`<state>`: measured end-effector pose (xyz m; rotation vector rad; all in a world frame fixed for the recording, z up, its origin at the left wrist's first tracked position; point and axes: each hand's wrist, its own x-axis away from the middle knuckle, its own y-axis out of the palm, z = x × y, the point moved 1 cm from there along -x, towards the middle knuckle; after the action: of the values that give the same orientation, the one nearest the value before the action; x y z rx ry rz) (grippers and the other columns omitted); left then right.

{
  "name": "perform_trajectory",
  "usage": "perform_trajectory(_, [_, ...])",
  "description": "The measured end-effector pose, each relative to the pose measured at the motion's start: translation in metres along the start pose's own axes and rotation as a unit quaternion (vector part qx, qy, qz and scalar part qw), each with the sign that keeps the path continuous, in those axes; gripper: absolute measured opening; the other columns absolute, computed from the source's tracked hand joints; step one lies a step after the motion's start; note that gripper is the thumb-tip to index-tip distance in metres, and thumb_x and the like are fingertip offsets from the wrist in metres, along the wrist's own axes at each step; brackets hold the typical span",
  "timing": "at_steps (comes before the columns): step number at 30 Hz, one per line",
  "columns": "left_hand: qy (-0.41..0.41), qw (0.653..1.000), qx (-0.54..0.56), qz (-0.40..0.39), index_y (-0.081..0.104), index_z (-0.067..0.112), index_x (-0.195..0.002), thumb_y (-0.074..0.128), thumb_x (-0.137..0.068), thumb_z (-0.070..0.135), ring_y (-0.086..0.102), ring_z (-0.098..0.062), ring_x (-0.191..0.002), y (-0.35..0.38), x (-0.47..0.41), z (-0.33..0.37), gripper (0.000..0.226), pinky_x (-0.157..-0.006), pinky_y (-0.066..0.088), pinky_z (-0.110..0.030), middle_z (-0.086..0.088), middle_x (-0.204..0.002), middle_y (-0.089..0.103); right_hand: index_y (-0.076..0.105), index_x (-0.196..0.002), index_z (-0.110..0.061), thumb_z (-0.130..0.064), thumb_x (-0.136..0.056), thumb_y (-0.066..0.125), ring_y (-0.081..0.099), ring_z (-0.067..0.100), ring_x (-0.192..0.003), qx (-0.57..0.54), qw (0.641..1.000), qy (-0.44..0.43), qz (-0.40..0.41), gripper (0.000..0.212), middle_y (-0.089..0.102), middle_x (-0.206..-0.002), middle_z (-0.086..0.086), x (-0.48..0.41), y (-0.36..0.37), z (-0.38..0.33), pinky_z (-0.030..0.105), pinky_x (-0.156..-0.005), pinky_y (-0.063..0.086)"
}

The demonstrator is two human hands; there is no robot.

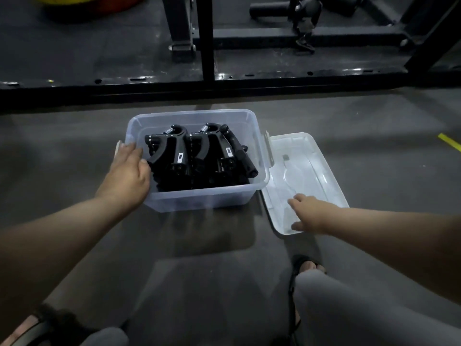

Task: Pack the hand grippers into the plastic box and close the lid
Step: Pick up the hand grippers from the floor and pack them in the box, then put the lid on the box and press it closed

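A clear plastic box (199,198) stands on the grey floor in front of me, holding several black hand grippers (199,156) packed side by side. My left hand (127,173) reaches over the box's left rim, its fingertips touching the leftmost gripper. The clear lid (311,156) lies flat on the floor just right of the box. My right hand (311,213) rests on the lid's near edge with fingers spread and fairly straight. The box is uncovered.
A black metal gym rack frame (209,46) runs across the floor behind the box, with a padded roller (272,8) beyond it. A yellow floor marking (449,142) is at the far right. My knees and sandalled feet (309,267) are near the bottom.
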<state>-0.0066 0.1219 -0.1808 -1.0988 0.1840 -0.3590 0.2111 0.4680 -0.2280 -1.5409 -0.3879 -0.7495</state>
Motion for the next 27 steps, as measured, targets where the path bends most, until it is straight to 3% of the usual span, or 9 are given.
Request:
perform_trajectory(5, [0.000, 1.000, 0.010, 0.023, 0.036, 0.005, -0.146, 0.032, -0.102, 0.022, 0.006, -0.016, -0.149, 0.000, -0.002, -0.005, 0.048, -0.119, 0.005, -0.029, -0.007, -0.160, 0.020, 0.044, -0.124, -0.015, -0.051, -0.080, 0.064, 0.052, 0.031, -0.106, 0.081, 0.992, -0.086, 0.045, 0.061, 0.046, -0.120, 0.009, -0.010, 0.007, -0.022, 0.042, -0.085, 0.049])
perform_trajectory(9, [0.001, 1.000, 0.010, 0.029, 0.038, 0.007, -0.145, 0.033, -0.101, 0.023, 0.009, -0.017, -0.149, -0.001, -0.006, -0.009, 0.047, -0.121, 0.009, -0.034, -0.005, -0.159, 0.023, 0.043, -0.125, -0.012, -0.051, -0.091, 0.051, 0.051, 0.034, -0.110, 0.029, 0.999, -0.025, 0.029, 0.052, 0.046, -0.126, 0.013, -0.025, 0.005, -0.025, 0.044, -0.091, 0.046])
perform_trajectory(12, [-0.004, 1.000, 0.010, 0.024, 0.038, 0.008, -0.145, 0.033, -0.101, 0.025, 0.009, -0.016, -0.149, 0.000, -0.009, -0.010, 0.048, -0.121, 0.010, -0.036, -0.004, -0.160, 0.022, 0.041, -0.125, -0.011, -0.062, -0.084, 0.056, 0.049, 0.035, -0.111, 0.015, 1.000, 0.003, -0.013, 0.067, 0.040, -0.127, 0.013, -0.034, 0.007, -0.025, 0.043, -0.091, 0.045])
perform_trajectory(14, [-0.002, 1.000, 0.012, 0.026, 0.039, 0.008, -0.145, 0.033, -0.101, 0.025, 0.008, -0.016, -0.149, 0.002, -0.010, -0.010, 0.048, -0.120, 0.009, -0.035, -0.004, -0.160, 0.022, 0.039, -0.124, -0.010, -0.066, -0.070, 0.067, 0.048, 0.034, -0.109, 0.083, 0.996, -0.012, -0.022, 0.083, 0.038, -0.124, 0.013, -0.037, 0.009, -0.027, 0.042, -0.089, 0.045])
perform_trajectory(16, [0.001, 0.999, 0.022, 0.032, 0.039, 0.009, -0.145, 0.033, -0.101, 0.026, 0.008, -0.015, -0.149, 0.004, -0.010, -0.011, 0.047, -0.120, 0.008, -0.034, -0.003, -0.159, 0.023, 0.037, -0.127, -0.008, -0.061, -0.064, 0.075, 0.047, 0.032, -0.108, 0.167, 0.985, -0.034, -0.012, 0.091, 0.036, -0.124, 0.012, -0.038, 0.013, -0.027, 0.042, -0.085, 0.046])
perform_trajectory(19, [0.004, 0.998, 0.044, 0.046, 0.042, 0.007, -0.143, 0.035, -0.102, 0.023, 0.012, -0.015, -0.148, 0.004, -0.009, -0.012, 0.045, -0.121, 0.009, -0.034, -0.005, -0.157, 0.027, 0.036, -0.134, -0.005, -0.059, -0.070, 0.070, 0.048, 0.030, -0.104, 0.222, 0.973, -0.061, 0.005, 0.090, 0.035, -0.127, 0.013, -0.040, 0.017, -0.024, 0.040, -0.080, 0.049])
perform_trajectory(24, [0.017, 0.997, 0.048, 0.056, 0.046, 0.005, -0.140, 0.036, -0.102, 0.018, 0.020, -0.018, -0.146, -0.001, -0.015, -0.011, 0.042, -0.121, 0.011, -0.032, -0.008, -0.154, 0.033, 0.021, -0.144, 0.013, -0.027, -0.098, 0.042, 0.042, 0.047, -0.124, 0.203, 0.973, -0.113, -0.005, 0.064, 0.023, -0.146, 0.035, -0.035, 0.017, -0.022, 0.046, -0.086, 0.050])
perform_trajectory(26, [0.022, 0.997, 0.044, 0.056, 0.047, 0.005, -0.140, 0.034, -0.101, 0.022, 0.021, -0.019, -0.145, -0.001, -0.018, -0.011, 0.045, -0.120, 0.012, -0.031, -0.009, -0.153, 0.035, 0.020, -0.142, 0.018, -0.013, -0.100, 0.032, 0.039, 0.056, -0.126, 0.190, 0.974, -0.121, -0.038, 0.053, 0.020, -0.147, 0.037, -0.034, 0.015, -0.024, 0.044, -0.077, 0.051])
perform_trajectory(27, [0.025, 0.997, 0.040, 0.057, 0.047, 0.005, -0.140, 0.033, -0.100, 0.024, 0.021, -0.019, -0.145, 0.000, -0.018, -0.010, 0.047, -0.120, 0.012, -0.031, -0.008, -0.153, 0.035, 0.021, -0.141, 0.016, -0.009, -0.099, 0.032, 0.047, 0.054, -0.120, 0.194, 0.973, -0.116, -0.045, 0.050, 0.020, -0.146, 0.040, -0.033, 0.012, -0.025, 0.041, -0.071, 0.048])
